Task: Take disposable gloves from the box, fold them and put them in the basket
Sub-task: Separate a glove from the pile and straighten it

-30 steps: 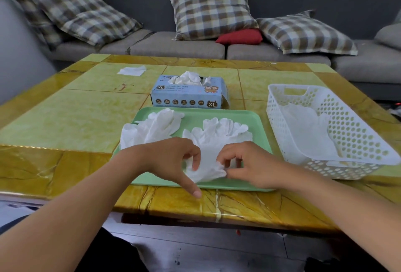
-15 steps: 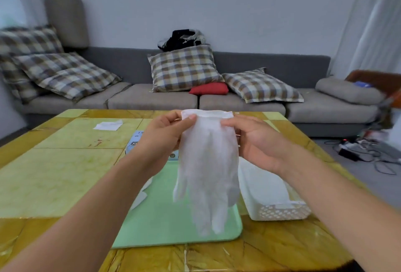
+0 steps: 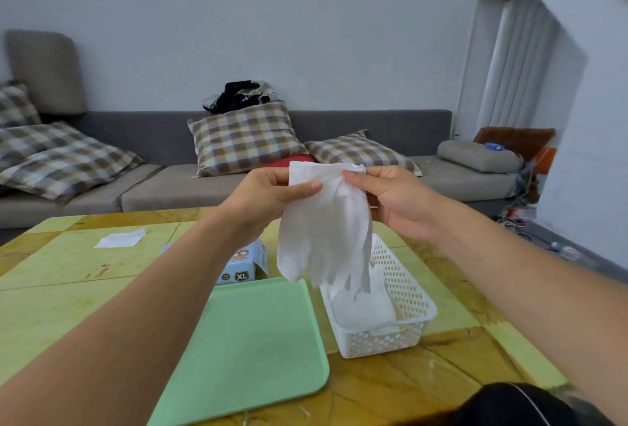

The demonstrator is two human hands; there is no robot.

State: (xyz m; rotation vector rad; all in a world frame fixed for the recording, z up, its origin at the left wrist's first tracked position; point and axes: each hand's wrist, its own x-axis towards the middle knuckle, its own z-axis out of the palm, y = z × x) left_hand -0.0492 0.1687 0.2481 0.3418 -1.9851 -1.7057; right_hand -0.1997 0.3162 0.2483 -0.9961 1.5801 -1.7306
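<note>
Behind the table (image 3: 61,276) stands a sofa (image 3: 390,130). Left hand (image 3: 261,198) and right hand (image 3: 394,201) pinch the glove (image 3: 323,232) by its cuff, hanging above the basket (image 3: 404,293); the box (image 3: 243,264) seems partly hidden beside the tray (image 3: 251,340).

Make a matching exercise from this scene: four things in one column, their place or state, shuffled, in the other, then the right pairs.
Things:
1. glove
2. tray
3. basket
4. glove box

Places or states:
A. white, perforated, to the right of the tray
B. hanging by its cuff, pinched by left hand and right hand
C. blue, marked XL, beyond the tray
D. green, flat on the table

Pairs: 1-B, 2-D, 3-A, 4-C
</note>
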